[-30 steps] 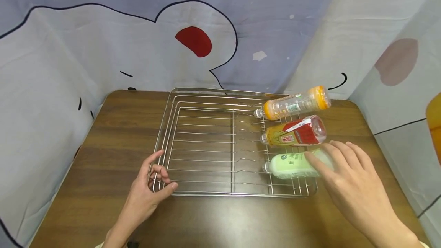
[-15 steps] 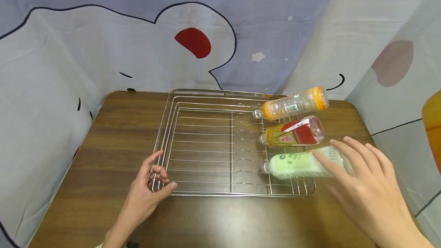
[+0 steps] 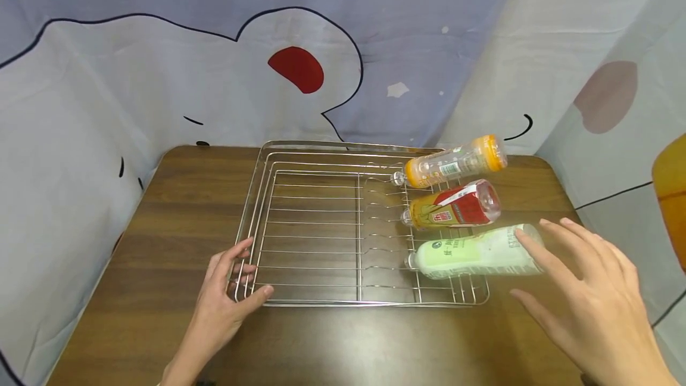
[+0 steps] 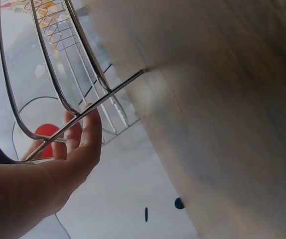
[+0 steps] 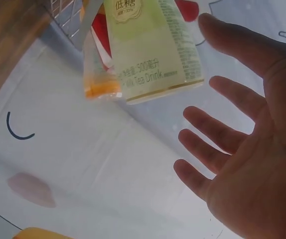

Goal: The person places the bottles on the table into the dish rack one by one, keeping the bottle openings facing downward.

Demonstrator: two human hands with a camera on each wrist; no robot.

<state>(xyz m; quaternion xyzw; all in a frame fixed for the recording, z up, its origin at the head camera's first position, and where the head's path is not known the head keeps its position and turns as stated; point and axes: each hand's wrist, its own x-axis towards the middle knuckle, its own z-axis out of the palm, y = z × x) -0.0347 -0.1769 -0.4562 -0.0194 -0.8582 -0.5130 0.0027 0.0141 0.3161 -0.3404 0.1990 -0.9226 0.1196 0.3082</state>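
Note:
A metal wire rack (image 3: 360, 225) stands on the wooden table, its right-hand wires bent into wavy rests. My left hand (image 3: 222, 293) holds the rack's near left corner, thumb at the front and fingers around the side wires. Three plastic bottles lie on the right part, necks pointing left: an orange-capped-looking clear bottle (image 3: 450, 164) at the back, a red and yellow bottle (image 3: 452, 205) in the middle, and a pale green milk tea bottle (image 3: 477, 253) in front. Beside the green bottle's base, my right hand (image 3: 600, 296) is spread, apart from it and holding nothing.
The brown wooden table (image 3: 343, 344) extends around the rack. A printed curtain (image 3: 203, 76) hangs behind it and on both sides. Something orange (image 3: 672, 195) shows at the right edge of the head view.
My right hand has let go of the green milk tea bottle and moved away to the right, fingers spreading. The left hand stays at the rack's corner.

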